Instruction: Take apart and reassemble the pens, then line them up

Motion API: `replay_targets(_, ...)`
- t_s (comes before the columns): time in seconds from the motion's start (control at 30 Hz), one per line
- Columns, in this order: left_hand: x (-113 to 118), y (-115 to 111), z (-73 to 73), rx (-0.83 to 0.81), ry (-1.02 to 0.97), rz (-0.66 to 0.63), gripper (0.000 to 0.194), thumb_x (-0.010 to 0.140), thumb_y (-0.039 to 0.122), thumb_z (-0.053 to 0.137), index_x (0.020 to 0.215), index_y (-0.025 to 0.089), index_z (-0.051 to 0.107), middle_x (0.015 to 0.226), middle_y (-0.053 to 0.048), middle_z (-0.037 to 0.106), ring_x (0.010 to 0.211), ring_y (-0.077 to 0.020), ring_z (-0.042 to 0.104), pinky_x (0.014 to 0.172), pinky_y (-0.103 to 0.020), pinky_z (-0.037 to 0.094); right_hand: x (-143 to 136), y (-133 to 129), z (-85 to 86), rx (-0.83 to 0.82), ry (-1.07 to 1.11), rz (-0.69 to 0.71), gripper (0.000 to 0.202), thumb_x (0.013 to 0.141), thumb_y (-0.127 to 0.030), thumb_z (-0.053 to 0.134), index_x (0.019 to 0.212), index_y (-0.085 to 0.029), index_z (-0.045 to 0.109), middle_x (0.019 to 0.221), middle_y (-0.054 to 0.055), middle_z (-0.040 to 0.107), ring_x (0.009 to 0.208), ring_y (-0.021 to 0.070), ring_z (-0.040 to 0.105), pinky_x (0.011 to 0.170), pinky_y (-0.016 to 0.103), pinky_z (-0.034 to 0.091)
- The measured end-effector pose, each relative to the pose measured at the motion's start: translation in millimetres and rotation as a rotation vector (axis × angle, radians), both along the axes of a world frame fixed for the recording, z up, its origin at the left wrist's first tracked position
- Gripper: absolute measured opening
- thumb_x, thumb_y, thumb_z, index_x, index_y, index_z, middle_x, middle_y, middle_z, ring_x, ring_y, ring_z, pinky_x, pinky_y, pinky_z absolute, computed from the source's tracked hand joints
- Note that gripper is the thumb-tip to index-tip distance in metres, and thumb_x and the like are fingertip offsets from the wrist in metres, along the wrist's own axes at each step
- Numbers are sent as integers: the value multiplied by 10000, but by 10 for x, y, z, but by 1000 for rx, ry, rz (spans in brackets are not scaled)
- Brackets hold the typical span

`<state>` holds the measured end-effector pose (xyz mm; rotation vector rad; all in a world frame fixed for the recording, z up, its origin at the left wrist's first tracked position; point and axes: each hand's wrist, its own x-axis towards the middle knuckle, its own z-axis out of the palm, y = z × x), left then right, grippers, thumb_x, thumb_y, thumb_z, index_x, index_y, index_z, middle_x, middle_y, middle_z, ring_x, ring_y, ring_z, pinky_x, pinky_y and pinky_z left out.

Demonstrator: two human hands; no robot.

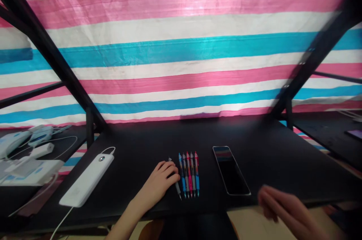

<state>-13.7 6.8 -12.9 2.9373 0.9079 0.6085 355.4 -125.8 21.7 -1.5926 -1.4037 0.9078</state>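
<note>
My left hand [162, 181] rests on the black table, its fingers curled over a grey pen [178, 189]. Part of that pen's barrel is hidden under the fingers; its tip points toward me. Just right of it, several pens lie side by side in a row: a blue pen [182, 174], a pink-red pen [189, 174], a pen with a red top and blue grip [197, 176], and grey ones between them. My right hand [279, 208] hovers near the table's front edge, right of the phone, apart from the pens. Motion blurs its fingers.
A smartphone [232, 172] with a dark screen lies right of the pens. On the left is a white power bank [87, 179] with a cable. Black frame posts [53, 55] slant up at both sides, before a striped sheet [181, 51]. Chargers and cables [31, 168] crowd the left neighbouring table.
</note>
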Motion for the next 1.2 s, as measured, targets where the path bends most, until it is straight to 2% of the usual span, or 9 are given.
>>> replay_targets(0.07, -21, -22, -2, 31, -36, 22, 372, 929, -48, 462, 1040, 242, 666, 1035, -18, 712, 1123, -191, 628, 1072, -398, 426, -224, 245, 177, 110, 24, 83, 371, 953, -573, 584, 832, -272, 765, 698, 63, 687, 649, 227, 660, 611, 321, 543)
replay_targets(0.13, -14, -71, 1, 72, -82, 71, 385, 948, -39, 400, 1032, 226, 666, 988, -34, 699, 1055, -194, 640, 1094, -452, 406, -596, 480, 247, 178, 10, 218, 292, 995, -473, 550, 924, -282, 758, 711, 28, 683, 649, 206, 641, 594, 289, 511)
replay_targets(0.23, 67, -183, 22, 158, -213, 152, 365, 971, -2, 398, 1003, 228, 680, 939, -33, 685, 969, -189, 644, 1117, -525, 362, -1162, 754, 107, 175, -25, 369, 217, 995, -311, 563, 1113, -259, 738, 1056, 61, 744, 965, 237, 684, 880, 335, 497)
replay_targets(0.33, 180, -269, 72, 217, -331, 228, 351, 976, 20, 437, 967, 253, 700, 905, -12, 698, 894, -167, 648, 1104, -517, 346, -1441, 911, -124, 171, -14, 403, 216, 983, -276, 565, 862, -212, 732, 865, 50, 712, 833, 224, 653, 775, 322, 460)
replay_targets(0.43, 227, -260, 128, 229, -393, 245, 314, 984, 47, 484, 973, 264, 711, 886, -5, 720, 850, -163, 657, 1055, -494, 364, -1436, 987, -230, 172, 45, 386, 305, 985, -274, 554, 707, -203, 656, 709, 7, 627, 693, 177, 579, 674, 288, 411)
replay_targets(0.63, 159, -176, 64, 42, -633, 282, 172, 945, 136, 638, 1025, 246, 743, 913, -40, 763, 816, -190, 695, 788, -342, 535, -1320, 1070, -288, 131, 253, 218, 329, 952, -418, 619, 723, -185, 656, 576, -24, 559, 546, 132, 503, 540, 248, 378)
replay_targets(0.83, 242, -401, -112, -429, -1056, 546, 27, 794, 255, 787, 804, 230, 790, 751, -34, 770, 684, -203, 722, 632, -273, 575, -1387, 1024, -486, 92, 457, 107, 450, 869, -600, 678, 815, -161, 756, 554, 30, 658, 416, 114, 478, 402, 225, 345)
replay_targets(1.07, 301, -443, -150, -891, -1302, 607, 230, 686, 378, 878, 760, 185, 778, 577, -39, 734, 484, -148, 651, 499, -214, 500, -1450, 862, -652, 104, 509, -5, 262, 851, -450, 742, 821, -200, 811, 580, 38, 704, 491, 153, 577, 457, 237, 439)
replay_targets(1.2, 378, -392, -209, -941, -1413, 582, 261, 686, 409, 881, 777, 189, 775, 596, -36, 745, 478, -119, 635, 515, -194, 496, -1462, 789, -700, 97, 498, -53, 159, 857, -360, 739, 830, -226, 821, 627, 25, 724, 555, 160, 611, 564, 253, 504)
